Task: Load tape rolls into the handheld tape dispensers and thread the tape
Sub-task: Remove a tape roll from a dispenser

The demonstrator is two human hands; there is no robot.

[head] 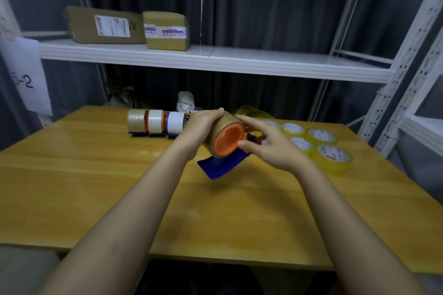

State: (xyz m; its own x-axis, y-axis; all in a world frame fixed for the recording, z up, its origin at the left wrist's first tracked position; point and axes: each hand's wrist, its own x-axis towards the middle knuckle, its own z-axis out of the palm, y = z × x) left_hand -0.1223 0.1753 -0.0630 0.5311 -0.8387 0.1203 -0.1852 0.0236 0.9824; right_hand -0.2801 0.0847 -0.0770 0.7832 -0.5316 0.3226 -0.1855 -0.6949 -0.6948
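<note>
Above the middle of the wooden table [119,187] I hold a handheld tape dispenser [223,165] with a blue body and an orange hub [227,140]. A brownish tape roll [221,127] sits on that hub. My left hand [203,124] grips the roll from the left, fingers curled over its top. My right hand [266,143] is at the hub's right side, fingers spread, thumb touching the orange rim; what its fingertips hold is hidden. Three loaded dispensers [155,123] stand in a row at the far left of the table.
Several yellowish tape rolls [333,157] lie flat on the table's right side. A white shelf [215,60] behind carries two cardboard boxes [127,27]. A white metal rack upright [402,79] stands at the right. Crumpled white material [185,100] lies behind the table.
</note>
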